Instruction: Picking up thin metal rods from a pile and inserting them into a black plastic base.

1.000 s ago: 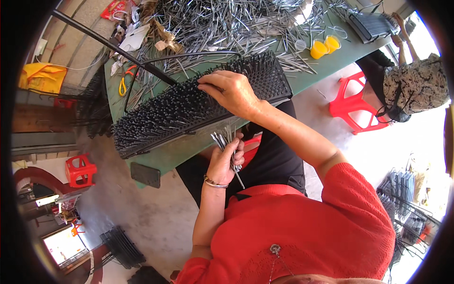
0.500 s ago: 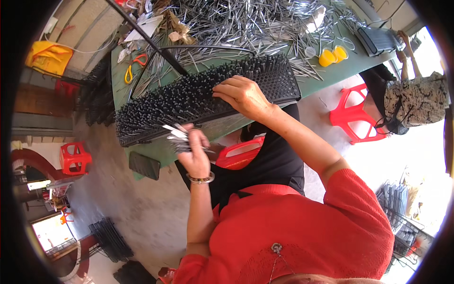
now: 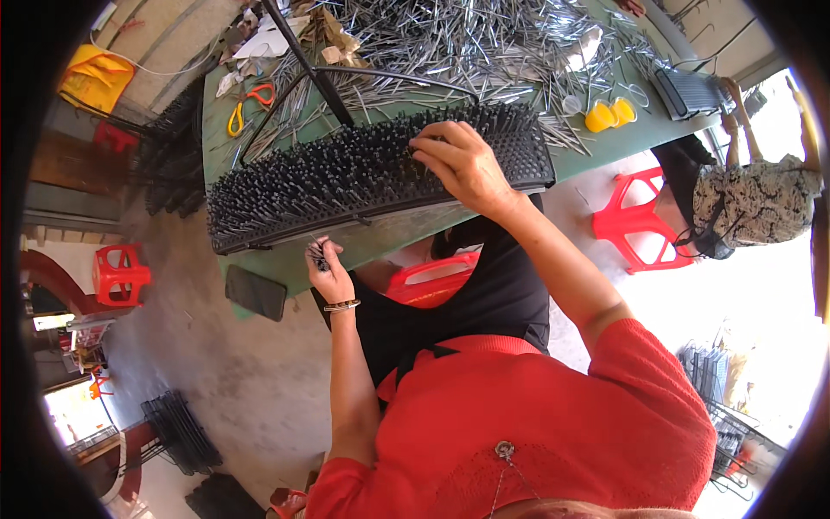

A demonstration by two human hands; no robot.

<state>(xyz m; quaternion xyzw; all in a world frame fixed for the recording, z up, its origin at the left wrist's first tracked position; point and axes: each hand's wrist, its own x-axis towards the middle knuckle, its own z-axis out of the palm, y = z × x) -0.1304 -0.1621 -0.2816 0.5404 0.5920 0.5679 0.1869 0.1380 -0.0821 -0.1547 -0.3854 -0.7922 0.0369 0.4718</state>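
Note:
A long black rack (image 3: 285,227) lies across the near edge of the table, densely filled with thin dark-tipped rods (image 3: 303,177). Its right end shows bare rows of small holes. My right hand (image 3: 471,169) is over the rack's right half, thumb and fingers pinched together among the rod tips; anything between them is hidden. Just in front of the rack, at its near left side, my left hand (image 3: 333,278) is closed around a small bundle of thin metal rods (image 3: 319,254).
A heap of loose metal rods (image 3: 450,52) covers the back of the green table (image 3: 596,160). Orange-yellow scissors (image 3: 236,119), yellow cups (image 3: 598,117) and a dark phone (image 3: 256,294) lie on it. A black metal bar (image 3: 324,86) rises behind the rack. Another person (image 3: 752,195) is at right.
My left hand has turned and drawn slightly left, so the bundle's bright ends no longer fan out. My right hand has shifted slightly right and up over the rack. The view has shifted a little.

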